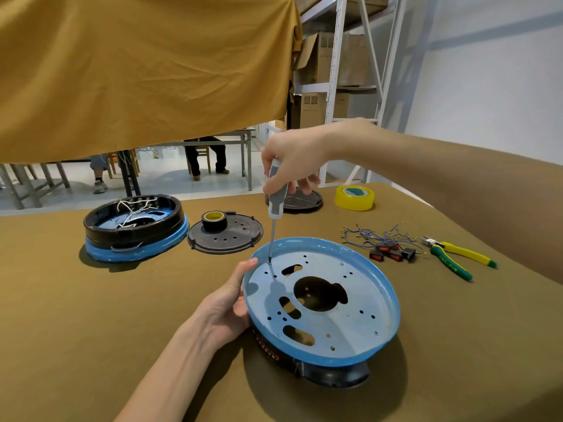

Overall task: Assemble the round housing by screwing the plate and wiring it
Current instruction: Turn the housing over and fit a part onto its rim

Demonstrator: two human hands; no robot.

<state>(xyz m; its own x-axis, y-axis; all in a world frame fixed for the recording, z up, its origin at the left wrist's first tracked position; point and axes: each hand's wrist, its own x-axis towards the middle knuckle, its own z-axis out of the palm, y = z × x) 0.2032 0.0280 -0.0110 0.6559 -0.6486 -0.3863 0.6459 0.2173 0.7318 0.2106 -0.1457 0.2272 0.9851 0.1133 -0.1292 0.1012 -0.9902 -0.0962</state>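
Head view: my left hand (227, 309) grips the round housing (323, 306) rim to steady it while my right hand (292, 161) holds the screwdriver (275, 205) upright, tip on its plate (344, 303)

Right hand (292, 156) raised, wrist bent downward, forearm entering from right edge. Fingers curled round screwdriver (275, 194) handle, held nearly upright, tip down on plate (350, 303). Left hand (230, 303) low, forearm entering from bottom edge, palm turned inward. Thumb hooked over blue rim (393, 318), fingers wrapped under housing's left side. Both forearms bare.
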